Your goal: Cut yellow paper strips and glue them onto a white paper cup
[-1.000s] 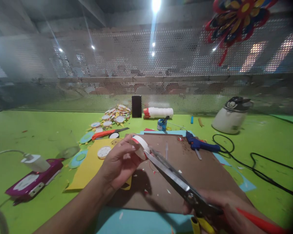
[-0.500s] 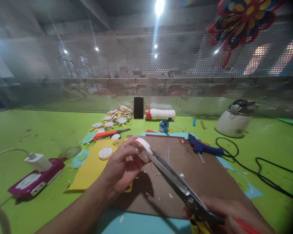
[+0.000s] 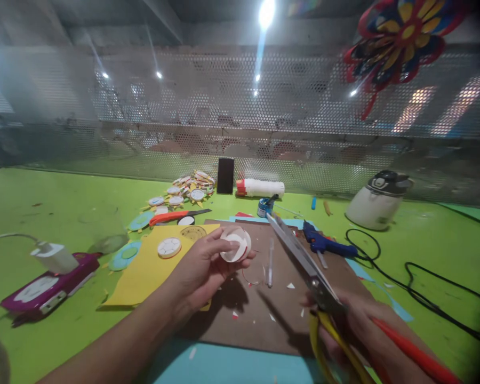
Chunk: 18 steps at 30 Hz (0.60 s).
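My left hand (image 3: 202, 272) pinches a small white paper disc with a red edge (image 3: 235, 245) above the brown board (image 3: 280, 298). My right hand (image 3: 356, 328) grips large scissors (image 3: 304, 261) by their yellow and red handles. The blades are closed, point up and away, and stand well to the right of the disc, apart from it. A thin red paper sliver (image 3: 251, 280) and small scraps lie on the board below the disc.
A yellow sheet (image 3: 144, 272) with a white disc (image 3: 169, 247) lies left of the board. Finished paper pieces (image 3: 188, 189), orange-handled scissors (image 3: 176, 216), a glue bottle (image 3: 260, 188), a blue glue gun (image 3: 326, 244), black cables (image 3: 424, 282), a white pot (image 3: 378, 201) and a purple device (image 3: 44, 290) surround it.
The scissors have pulled away from the disc to the right and their tip now points up. My left hand has turned the disc so its face shows.
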Each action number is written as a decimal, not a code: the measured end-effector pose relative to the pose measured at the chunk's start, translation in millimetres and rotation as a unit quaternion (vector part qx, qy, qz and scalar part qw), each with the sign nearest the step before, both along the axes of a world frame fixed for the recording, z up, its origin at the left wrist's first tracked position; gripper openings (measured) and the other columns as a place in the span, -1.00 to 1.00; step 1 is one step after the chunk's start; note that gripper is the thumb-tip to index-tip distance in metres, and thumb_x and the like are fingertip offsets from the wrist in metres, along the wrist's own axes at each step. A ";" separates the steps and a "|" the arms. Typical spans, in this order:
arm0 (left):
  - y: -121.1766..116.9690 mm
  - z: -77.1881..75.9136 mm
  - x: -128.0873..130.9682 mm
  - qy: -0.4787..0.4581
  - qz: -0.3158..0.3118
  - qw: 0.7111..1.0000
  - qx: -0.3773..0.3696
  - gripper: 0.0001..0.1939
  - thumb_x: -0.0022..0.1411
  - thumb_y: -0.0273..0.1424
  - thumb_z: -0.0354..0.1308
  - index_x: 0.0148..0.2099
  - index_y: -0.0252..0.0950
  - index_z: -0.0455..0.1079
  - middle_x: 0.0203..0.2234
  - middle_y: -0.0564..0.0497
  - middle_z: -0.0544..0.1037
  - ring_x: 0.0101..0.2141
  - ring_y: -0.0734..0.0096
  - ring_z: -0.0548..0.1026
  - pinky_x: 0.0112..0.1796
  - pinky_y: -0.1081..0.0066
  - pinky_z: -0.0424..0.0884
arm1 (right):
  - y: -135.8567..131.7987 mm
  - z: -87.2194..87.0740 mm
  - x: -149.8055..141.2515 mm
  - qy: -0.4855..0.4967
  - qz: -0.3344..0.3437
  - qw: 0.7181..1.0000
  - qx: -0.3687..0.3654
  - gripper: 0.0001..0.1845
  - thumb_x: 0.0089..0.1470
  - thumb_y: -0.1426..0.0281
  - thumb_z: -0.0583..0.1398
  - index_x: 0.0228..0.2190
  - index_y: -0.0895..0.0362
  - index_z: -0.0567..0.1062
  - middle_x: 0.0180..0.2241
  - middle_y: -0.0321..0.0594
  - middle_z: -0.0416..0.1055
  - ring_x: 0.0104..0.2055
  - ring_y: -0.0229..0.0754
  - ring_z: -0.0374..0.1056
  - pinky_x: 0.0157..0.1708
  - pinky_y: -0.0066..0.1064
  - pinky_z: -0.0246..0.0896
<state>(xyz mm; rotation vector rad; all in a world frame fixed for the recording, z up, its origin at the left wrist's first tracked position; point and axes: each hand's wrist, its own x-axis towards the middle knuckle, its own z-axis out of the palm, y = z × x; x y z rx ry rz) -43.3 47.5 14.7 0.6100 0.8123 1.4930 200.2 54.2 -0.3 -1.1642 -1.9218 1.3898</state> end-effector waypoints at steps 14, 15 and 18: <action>6.6 -14.2 0.2 0.080 -0.011 0.997 -0.019 -0.82 0.10 -0.61 0.09 -0.19 -0.39 0.29 -0.31 -0.14 0.51 -0.39 0.27 0.57 -0.35 0.35 0.51 | 40.2 -11.0 -2.8 -0.481 -0.078 0.824 0.288 -0.65 0.10 0.25 0.03 -0.11 0.04 0.43 -0.23 0.02 0.52 -0.23 0.19 0.43 -0.44 -0.25 0.15; 6.9 -15.2 -0.2 0.084 -0.014 0.996 -0.022 -0.81 0.10 -0.62 0.09 -0.19 -0.40 0.30 -0.32 -0.13 0.51 -0.41 0.30 0.57 -0.37 0.38 0.51 | 38.5 -10.0 -2.3 -0.487 -0.065 0.820 0.295 -0.64 0.09 0.27 0.03 -0.10 0.06 0.43 -0.25 0.03 0.52 -0.24 0.20 0.43 -0.44 -0.24 0.14; 6.6 -17.2 -0.3 0.105 -0.028 0.994 -0.026 -0.82 0.09 -0.61 0.08 -0.20 -0.42 0.33 -0.37 -0.11 0.50 -0.45 0.34 0.55 -0.47 0.47 0.46 | 32.7 -1.9 0.2 -0.510 -0.029 0.800 0.316 -0.61 0.07 0.29 0.06 -0.08 0.12 0.43 -0.33 0.07 0.52 -0.30 0.23 0.43 -0.45 -0.21 0.13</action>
